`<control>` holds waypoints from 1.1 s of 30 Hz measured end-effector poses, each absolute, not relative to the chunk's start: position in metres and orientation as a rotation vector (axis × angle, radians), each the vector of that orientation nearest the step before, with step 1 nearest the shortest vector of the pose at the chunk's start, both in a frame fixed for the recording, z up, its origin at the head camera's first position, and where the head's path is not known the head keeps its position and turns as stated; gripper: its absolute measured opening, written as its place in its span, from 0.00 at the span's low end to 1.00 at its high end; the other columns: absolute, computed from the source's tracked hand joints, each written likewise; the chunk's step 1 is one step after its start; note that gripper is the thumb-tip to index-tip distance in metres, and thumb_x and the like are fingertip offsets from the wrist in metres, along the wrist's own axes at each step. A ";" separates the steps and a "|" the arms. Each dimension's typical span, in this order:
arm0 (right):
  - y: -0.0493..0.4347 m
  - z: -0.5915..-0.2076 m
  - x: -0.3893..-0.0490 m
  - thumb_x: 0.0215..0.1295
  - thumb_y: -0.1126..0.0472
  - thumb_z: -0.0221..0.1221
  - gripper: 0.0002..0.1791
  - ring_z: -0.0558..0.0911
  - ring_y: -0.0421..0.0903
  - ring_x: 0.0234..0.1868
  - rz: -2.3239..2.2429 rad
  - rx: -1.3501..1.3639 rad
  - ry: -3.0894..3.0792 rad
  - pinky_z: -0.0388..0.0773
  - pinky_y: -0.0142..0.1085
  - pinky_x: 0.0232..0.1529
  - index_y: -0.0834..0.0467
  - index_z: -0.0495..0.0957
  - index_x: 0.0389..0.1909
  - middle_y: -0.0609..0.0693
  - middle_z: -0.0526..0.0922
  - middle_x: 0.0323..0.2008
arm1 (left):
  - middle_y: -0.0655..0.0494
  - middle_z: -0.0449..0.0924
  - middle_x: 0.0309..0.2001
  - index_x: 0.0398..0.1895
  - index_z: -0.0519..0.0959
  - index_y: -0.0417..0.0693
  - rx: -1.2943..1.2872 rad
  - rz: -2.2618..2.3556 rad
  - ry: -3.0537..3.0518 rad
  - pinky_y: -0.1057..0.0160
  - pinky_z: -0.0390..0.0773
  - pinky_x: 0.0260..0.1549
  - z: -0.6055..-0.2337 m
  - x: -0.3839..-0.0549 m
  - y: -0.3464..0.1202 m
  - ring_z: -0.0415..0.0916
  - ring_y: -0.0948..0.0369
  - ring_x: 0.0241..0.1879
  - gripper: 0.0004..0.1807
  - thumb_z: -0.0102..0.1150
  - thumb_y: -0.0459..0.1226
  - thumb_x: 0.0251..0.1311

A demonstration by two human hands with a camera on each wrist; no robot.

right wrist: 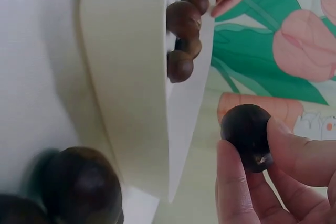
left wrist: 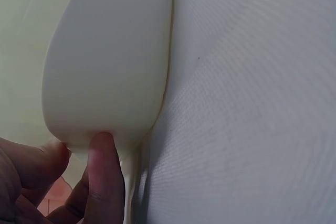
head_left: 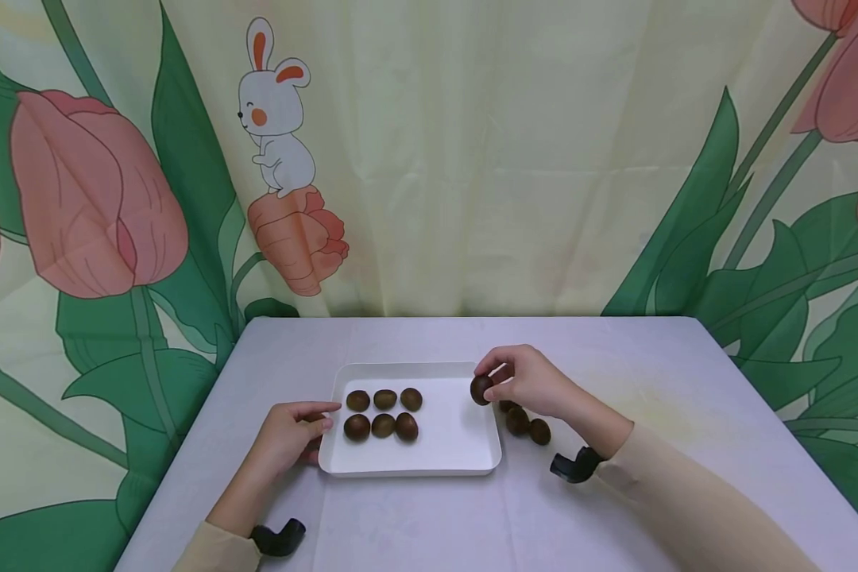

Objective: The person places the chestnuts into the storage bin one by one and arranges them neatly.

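Observation:
A white shallow tray (head_left: 446,433) lies on the table, with several dark brown, roundish fruits (head_left: 384,400) in two rows on its left side. My left hand (head_left: 289,435) holds the tray's left edge, fingertips against the outer wall in the left wrist view. Over the tray's right rim, my right hand (head_left: 527,381) pinches one dark fruit (right wrist: 245,132) between thumb and fingers. Seen from the right wrist, that fruit is smooth and nearly black with a small pale scar. More loose fruits (head_left: 518,422) sit on the cloth just right of the tray, partly hidden by the right hand.
A white cloth (head_left: 415,524) covers the table. Behind it hangs a curtain (head_left: 472,159) printed with tulips and a rabbit on a carrot. Black wrist mounts (head_left: 575,465) show at both sleeves.

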State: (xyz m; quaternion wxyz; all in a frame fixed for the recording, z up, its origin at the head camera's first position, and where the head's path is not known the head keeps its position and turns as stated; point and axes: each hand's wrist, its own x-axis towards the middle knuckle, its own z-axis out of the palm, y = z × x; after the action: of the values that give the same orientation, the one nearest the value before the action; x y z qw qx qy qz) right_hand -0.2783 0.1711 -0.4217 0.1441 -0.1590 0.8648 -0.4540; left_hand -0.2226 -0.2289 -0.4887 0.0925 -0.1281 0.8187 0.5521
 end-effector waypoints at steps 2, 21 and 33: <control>0.165 -0.421 -0.281 0.62 0.70 0.71 0.14 0.88 0.46 0.45 -1.313 -0.459 2.481 0.86 0.39 0.44 0.55 0.88 0.47 0.52 0.90 0.44 | 0.41 0.86 0.51 0.60 0.89 0.47 -0.382 1.644 2.424 0.58 0.88 0.28 -0.488 -0.222 -0.229 0.85 0.57 0.33 0.17 0.68 0.30 0.69; 0.116 -0.426 -0.306 0.56 0.74 0.74 0.16 0.91 0.43 0.44 -1.203 -0.468 2.443 0.87 0.35 0.45 0.55 0.89 0.43 0.49 0.91 0.42 | 0.42 0.84 0.51 0.61 0.88 0.48 -0.384 1.634 2.422 0.58 0.88 0.28 -0.486 -0.223 -0.229 0.83 0.57 0.35 0.18 0.67 0.30 0.70; 0.094 -0.423 -0.310 0.55 0.75 0.75 0.15 0.88 0.42 0.39 -1.080 -0.460 2.513 0.87 0.33 0.40 0.56 0.89 0.40 0.48 0.91 0.39 | 0.42 0.84 0.52 0.60 0.89 0.48 -0.391 1.621 2.444 0.58 0.88 0.28 -0.485 -0.222 -0.228 0.83 0.57 0.35 0.18 0.68 0.30 0.69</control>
State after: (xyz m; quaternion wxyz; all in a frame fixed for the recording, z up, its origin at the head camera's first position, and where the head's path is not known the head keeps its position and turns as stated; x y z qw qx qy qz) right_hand -0.3104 0.0936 -0.4226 0.1829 -0.1632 0.8908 -0.3827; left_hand -0.2218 -0.2278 -0.4849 0.0913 -0.1317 0.8226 0.5455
